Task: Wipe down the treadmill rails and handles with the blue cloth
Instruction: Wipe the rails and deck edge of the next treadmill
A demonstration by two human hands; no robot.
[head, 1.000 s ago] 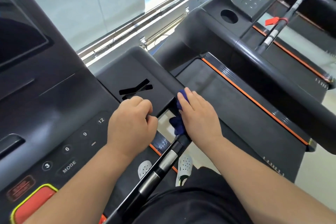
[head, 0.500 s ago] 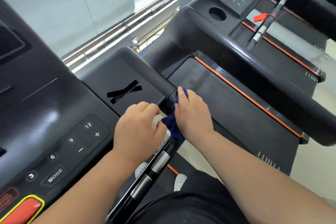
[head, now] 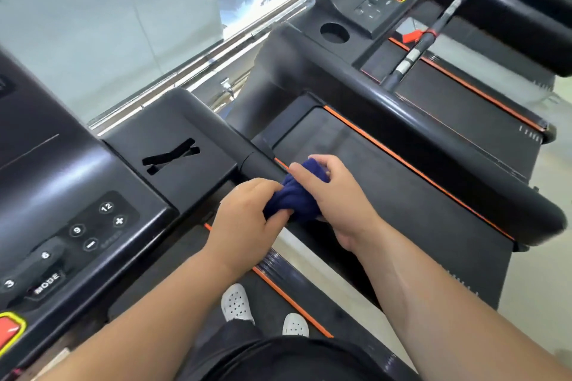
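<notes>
Just right of the console (head: 102,219), on the black side rail (head: 263,164) that runs back from the console's corner: blue cloth (head: 297,195) bunched into a wad on top of the rail, both hands closed on it. Left hand (head: 247,213) pinches the near end of the cloth, fingers curled under the fold. Right hand (head: 334,195) wraps over the far side, thumb forward along the rail.

Change from a second ago: then the right hand alone pressed the cloth against the thin front handle bar below the console's edge, and the left hand rested as a loose fist on the console tray. That bar is now out of view under the arms. The cloth has come up off it onto the thick side rail, and the left hand has joined the grip.

Reading: the work appears to have passed from the handle bar to the rail. The two-handed hold looks like re-bunching or wrapping the cloth round the rail before a stroke. Rail beyond the hands, away from the console, seems still to do.
</notes>
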